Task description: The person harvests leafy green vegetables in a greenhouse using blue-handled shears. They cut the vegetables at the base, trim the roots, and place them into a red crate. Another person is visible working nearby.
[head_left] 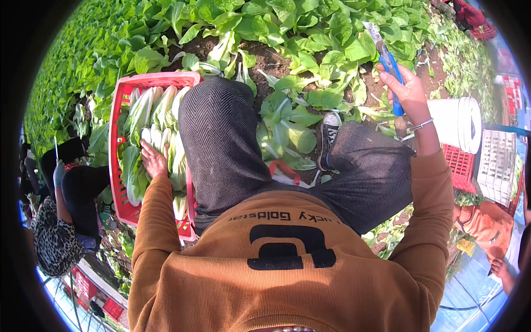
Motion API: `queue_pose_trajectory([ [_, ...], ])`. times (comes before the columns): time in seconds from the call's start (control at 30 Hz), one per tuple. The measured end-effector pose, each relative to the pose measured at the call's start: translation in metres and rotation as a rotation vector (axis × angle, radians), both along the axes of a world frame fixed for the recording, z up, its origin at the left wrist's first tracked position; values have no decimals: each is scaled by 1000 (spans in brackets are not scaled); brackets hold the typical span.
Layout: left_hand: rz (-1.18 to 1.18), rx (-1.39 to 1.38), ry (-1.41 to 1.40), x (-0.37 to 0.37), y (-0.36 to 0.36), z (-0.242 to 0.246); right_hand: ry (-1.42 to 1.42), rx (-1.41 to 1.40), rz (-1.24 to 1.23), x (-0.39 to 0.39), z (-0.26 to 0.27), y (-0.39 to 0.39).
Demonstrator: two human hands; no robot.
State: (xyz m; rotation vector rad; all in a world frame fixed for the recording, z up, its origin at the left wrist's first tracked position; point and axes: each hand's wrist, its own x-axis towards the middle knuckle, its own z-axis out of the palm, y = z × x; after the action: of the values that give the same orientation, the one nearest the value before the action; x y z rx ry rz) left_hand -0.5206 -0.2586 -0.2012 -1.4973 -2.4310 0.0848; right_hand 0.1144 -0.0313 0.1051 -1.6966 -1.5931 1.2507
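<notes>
My left hand (155, 159) reaches into a red plastic crate (113, 166) beside my left knee. It lies against the leafy greens (143, 108) packed there, close to their white stem ends; whether the fingers grip any is hidden. Raised on the other side, my right hand (404, 89) holds a blue snap-off utility knife (390, 66) by its handle. The dirty blade is out and points up and away from me. Below the knife are cut or fallen leaves (296, 124) on the soil between my legs.
Dense rooted greens (265, 20) grow ahead. A white bucket (452, 120) lies tipped at right, by a red crate (458, 166) and a white crate (495, 166). Another person (62, 224) with a blade works at left; a person in an orange sleeve (485, 226) is at right.
</notes>
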Motion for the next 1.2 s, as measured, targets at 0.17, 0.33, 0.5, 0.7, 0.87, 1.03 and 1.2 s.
queue_pose_trajectory([
  [0.17,97,-239,-244,-6,6,49,-146,-229,52,82,-58,36],
  [0.33,128,-606,-126,-10,74,164,-69,-378,38,119,-209,41],
  [0.5,-211,-8,-507,107,230,264,-191,-443,6,88,-329,20],
  [0.7,-1350,-328,-648,407,358,183,-281,-262,24,65,-380,-7],
  [0.87,-1642,-788,-126,569,372,37,-140,-230,-92,63,-388,-24],
  [1.03,-1310,-650,-17,521,355,-29,-37,-265,-143,63,-388,-18],
  [1.2,-866,-800,-372,492,342,-45,43,-479,-73,62,-385,0],
])
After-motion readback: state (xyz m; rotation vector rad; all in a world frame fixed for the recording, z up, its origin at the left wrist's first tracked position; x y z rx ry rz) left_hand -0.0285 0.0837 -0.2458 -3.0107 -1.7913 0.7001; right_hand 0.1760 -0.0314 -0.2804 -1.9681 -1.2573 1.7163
